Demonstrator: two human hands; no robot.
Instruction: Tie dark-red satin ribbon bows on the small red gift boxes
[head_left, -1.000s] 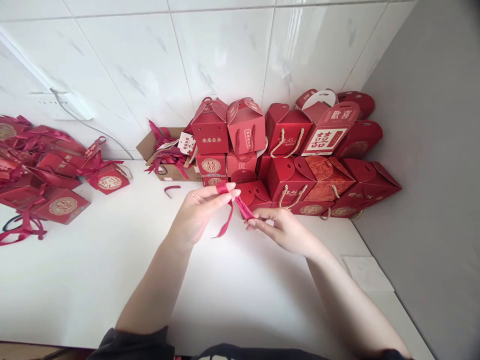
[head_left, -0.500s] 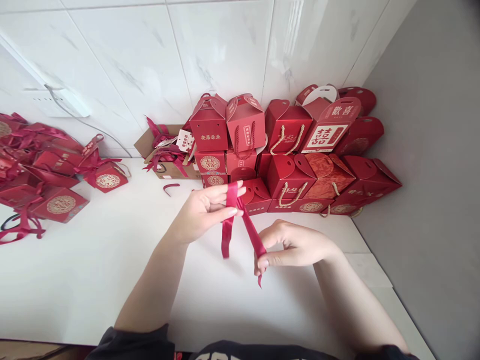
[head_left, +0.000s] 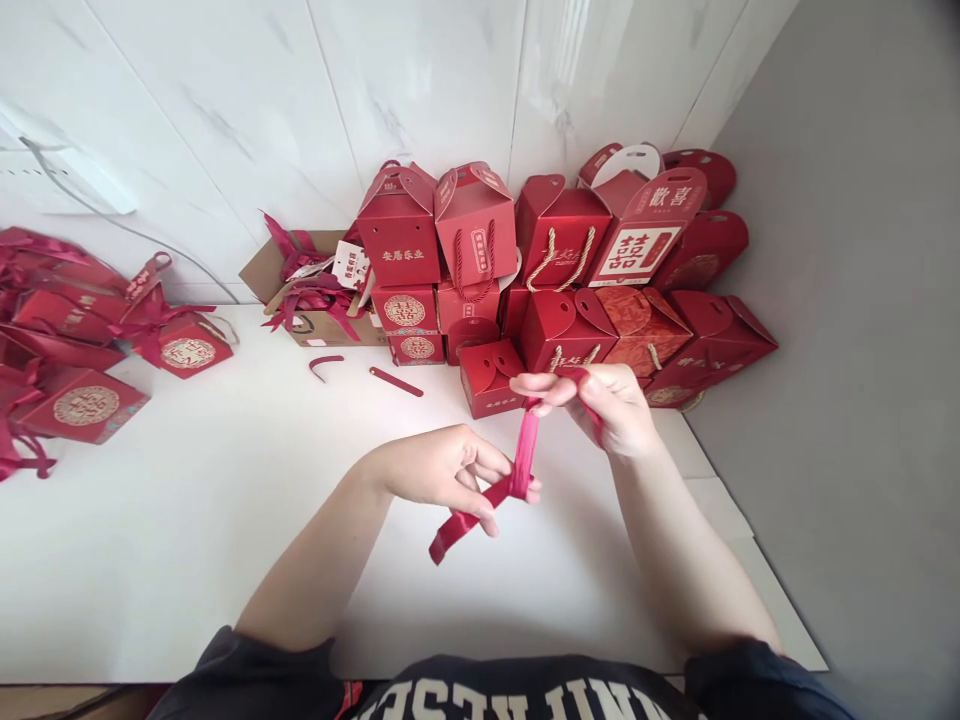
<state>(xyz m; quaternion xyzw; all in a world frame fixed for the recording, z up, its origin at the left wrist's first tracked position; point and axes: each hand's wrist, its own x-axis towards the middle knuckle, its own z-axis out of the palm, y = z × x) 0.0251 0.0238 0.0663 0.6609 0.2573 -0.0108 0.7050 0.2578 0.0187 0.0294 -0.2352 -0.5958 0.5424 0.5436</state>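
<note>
A dark pink satin ribbon [head_left: 527, 440] runs between my two hands above the white table. My left hand [head_left: 446, 470] has its fingers curled at the lower part of the ribbon, which loops over the fingertips; one loose end hangs down to the left past the thumb. Higher and to the right, my right hand [head_left: 600, 405] pinches the upper part between thumb and fingers. The rest of the ribbon falls over its palm side. Just behind the right hand stands a small red gift box [head_left: 491, 380], apart from the ribbon.
Red gift boxes [head_left: 562, 320] with rope handles are stacked against the tiled wall. A cardboard box [head_left: 322, 330] holds ribbons and tags. Near it lie a curved strip [head_left: 326, 362] and a straight red strip [head_left: 396, 382]. Ribboned red boxes [head_left: 90, 405] crowd the left.
My right hand has risen, drawing its part of the ribbon upward. My left hand has dropped and shifted right, the ribbon now looped over its fingertips. The head view has shifted slightly.
</note>
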